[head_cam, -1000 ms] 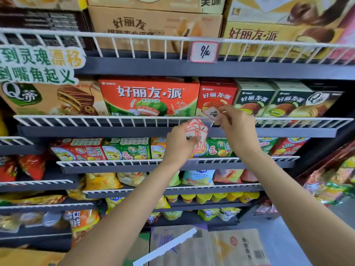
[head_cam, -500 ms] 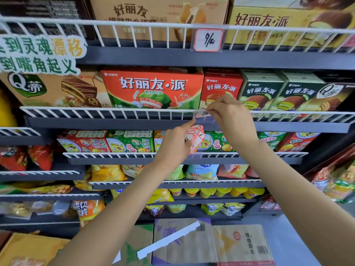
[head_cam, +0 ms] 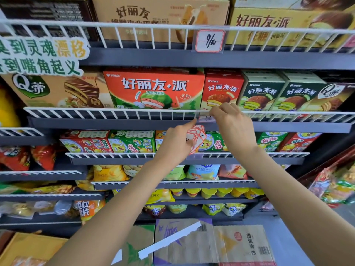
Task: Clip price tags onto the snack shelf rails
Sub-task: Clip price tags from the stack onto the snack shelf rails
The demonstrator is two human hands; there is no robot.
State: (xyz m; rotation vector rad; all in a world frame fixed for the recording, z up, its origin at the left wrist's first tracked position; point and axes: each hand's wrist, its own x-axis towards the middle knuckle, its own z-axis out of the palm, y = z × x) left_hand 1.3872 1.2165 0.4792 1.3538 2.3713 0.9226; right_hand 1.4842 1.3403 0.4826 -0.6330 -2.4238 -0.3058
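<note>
Nearest, at floor level: flattened cardboard cartons [head_cam: 215, 244] with a loose white strip [head_cam: 170, 239] lying diagonally across them. Above these, two bare forearms reaching up to the shelving. Left hand [head_cam: 175, 140]: fingers curled round a fanned bundle of spare tags [head_cam: 196, 138], red-bordered white cards; index finger extended up to the underside of the white wire rail [head_cam: 115, 113]. Right hand [head_cam: 233, 124]: thumb and fingertips pinched on the rail's top wire, at the upper edge of a price tag [head_cam: 207, 118], small, clear-sleeved, handwritten, partly hidden by the fingers; whether fully clipped on, cannot tell. Tag located on the rail fronting the red pie box [head_cam: 222, 89], just right of the large watermelon-print box [head_cam: 153, 89]. Same shelf, further right: two green pie boxes [head_cam: 278, 92]; further left: a tan cake box [head_cam: 63, 91] under a green-lettered cut-out sign [head_cam: 41, 56]. Lower shelves, below the hands: red and green snack cartons [head_cam: 107, 142], then chip bags [head_cam: 107, 172] and yellow pouches [head_cam: 209, 192] behind further wire rails. Farthest, top shelf: large tan and yellow cartons [head_cam: 159, 16] behind an upper rail [head_cam: 96, 27], with a hung price tag [head_cam: 209, 40] clipped to it, red-bordered, handwritten, upright.
</note>
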